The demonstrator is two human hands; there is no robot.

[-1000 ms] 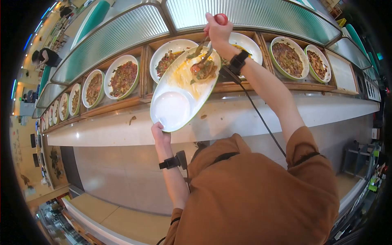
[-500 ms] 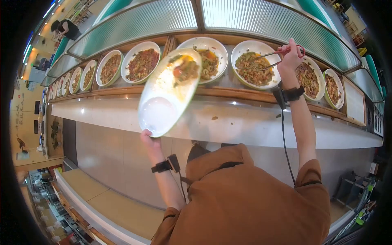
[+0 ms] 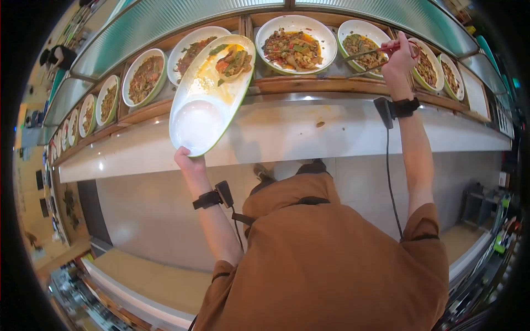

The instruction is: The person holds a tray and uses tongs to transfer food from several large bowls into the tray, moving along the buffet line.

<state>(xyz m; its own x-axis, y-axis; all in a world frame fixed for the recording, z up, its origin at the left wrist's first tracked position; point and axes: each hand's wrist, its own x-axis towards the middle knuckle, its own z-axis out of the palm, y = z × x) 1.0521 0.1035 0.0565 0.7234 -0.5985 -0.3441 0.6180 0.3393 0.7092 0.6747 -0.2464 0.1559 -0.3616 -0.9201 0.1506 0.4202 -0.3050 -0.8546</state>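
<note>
My left hand [image 3: 190, 161] grips the near end of a white oval dish [image 3: 199, 122] with a green outside, held tilted above the counter edge. A small heap of food [image 3: 233, 63] and orange oil lie at its far end; its near end is bare. In my right hand [image 3: 398, 63] are red-handled metal tongs [image 3: 364, 53], their prongs apart over the near side of a white bowl of food [image 3: 381, 36]. Between my hands stands a larger bowl [image 3: 265, 27] of chopped, oily food. The held dish partly covers another bowl [image 3: 212, 31] behind it.
More food bowls [image 3: 157, 55] stand in a wooden-framed row to both sides. Ribbed glass panels [image 3: 210, 14] rise behind them. A pale counter ledge [image 3: 276, 127] with a few food bits runs in front. Someone in dark clothes [image 3: 62, 57] is far off at upper left.
My view has shifted. The held dish has moved left, off the middle bowl, which now shows fully. The tongs have drawn toward the near rim of the right bowl.
</note>
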